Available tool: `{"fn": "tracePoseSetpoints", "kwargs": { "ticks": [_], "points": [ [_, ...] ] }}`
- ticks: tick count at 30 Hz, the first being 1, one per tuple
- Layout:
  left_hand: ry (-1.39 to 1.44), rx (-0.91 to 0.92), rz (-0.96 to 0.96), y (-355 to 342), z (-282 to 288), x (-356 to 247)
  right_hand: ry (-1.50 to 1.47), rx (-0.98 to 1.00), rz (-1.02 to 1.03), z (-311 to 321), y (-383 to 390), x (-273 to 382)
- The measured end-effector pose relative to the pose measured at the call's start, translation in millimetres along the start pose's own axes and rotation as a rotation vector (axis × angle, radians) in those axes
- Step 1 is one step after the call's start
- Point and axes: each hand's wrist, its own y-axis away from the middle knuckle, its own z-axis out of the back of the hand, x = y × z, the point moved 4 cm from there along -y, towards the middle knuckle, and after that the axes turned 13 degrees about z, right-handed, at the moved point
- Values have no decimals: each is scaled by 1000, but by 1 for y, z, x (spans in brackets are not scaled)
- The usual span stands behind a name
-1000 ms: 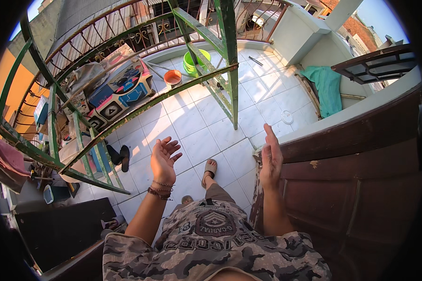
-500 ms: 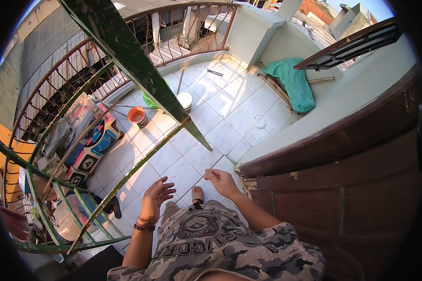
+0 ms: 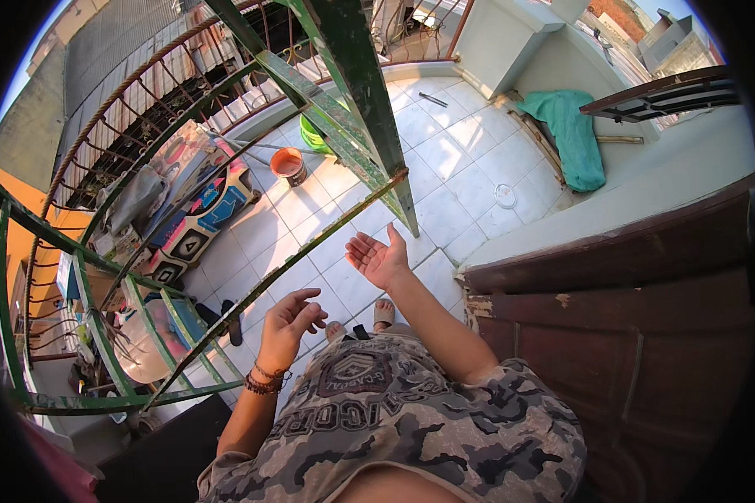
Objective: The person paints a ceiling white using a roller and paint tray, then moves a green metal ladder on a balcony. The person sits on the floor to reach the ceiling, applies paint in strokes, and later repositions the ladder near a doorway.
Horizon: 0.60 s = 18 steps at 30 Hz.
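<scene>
My left hand (image 3: 288, 323) hangs in front of my camouflage shirt, fingers loosely curled, holding nothing; a beaded bracelet sits on its wrist. My right hand (image 3: 379, 258) is stretched forward with the palm up and the fingers spread, empty. It hovers just below the lower end of a green metal frame (image 3: 354, 84) that slants across the tiled floor (image 3: 453, 176). My sandalled feet (image 3: 382, 312) show below the hands.
A dark brown wooden door or panel (image 3: 629, 335) stands at my right. An orange bucket (image 3: 288, 164), a green tub (image 3: 312, 134), a teal cloth (image 3: 572, 134), a round clear lid (image 3: 505, 194) and colourful boxes (image 3: 201, 220) lie on the floor. Curved railings (image 3: 126, 117) enclose the left side.
The view has swung, so the green frame now stands higher and nearer. My right hand turned from edge-up to palm-up and reached forward; my left hand dropped and curled its fingers.
</scene>
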Motion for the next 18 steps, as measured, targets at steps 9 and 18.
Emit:
{"fn": "tracePoseSetpoints", "kwargs": {
  "ticks": [9,18],
  "points": [
    [-1029,-824,-551,37,53,-71,-330,447,25,-99,18,-3],
    [-982,-662,-490,16,73,-46,-446,1165,-210,-135,17,-17]
  ]
}}
